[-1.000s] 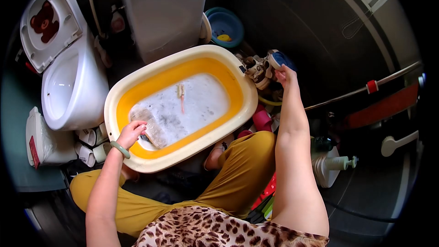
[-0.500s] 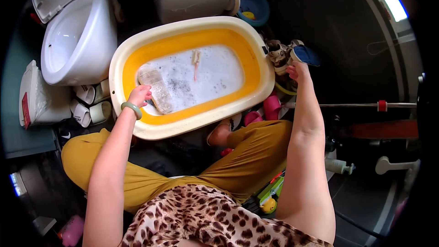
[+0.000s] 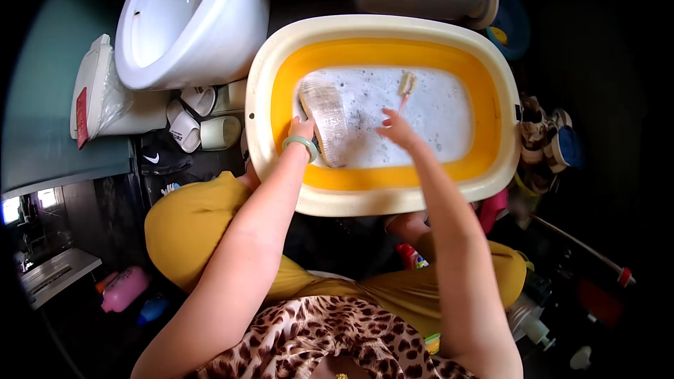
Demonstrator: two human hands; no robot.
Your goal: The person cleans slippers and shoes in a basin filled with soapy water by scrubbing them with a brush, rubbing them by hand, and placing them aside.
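A foam-covered yellow and cream tub (image 3: 382,201) holds soapy water. Inside, at its left end, a pale ribbed slipper (image 3: 328,126) stands tilted. My left hand (image 3: 302,128), with a green bangle at the wrist, grips the slipper's near left edge; some of its fingers are hidden behind it. Over the middle of the water is my right hand (image 3: 397,129), slightly blurred, fingers apart and holding nothing. Just beyond it lies a brush (image 3: 407,84) with pale bristles and a thin pink handle, close to the fingertips.
Sneakers (image 3: 533,130) and a blue-soled shoe (image 3: 566,146) rest right of the tub. White slippers (image 3: 219,133) lie at left, beside a toilet (image 3: 203,42) and a bin (image 3: 95,95). A blue basin (image 3: 516,21) stands at the back right.
My right hand has left the blue-soled shoe at the right and moved over the tub. My left hand still grips the slipper. The view has shifted, so the tub appears further right.
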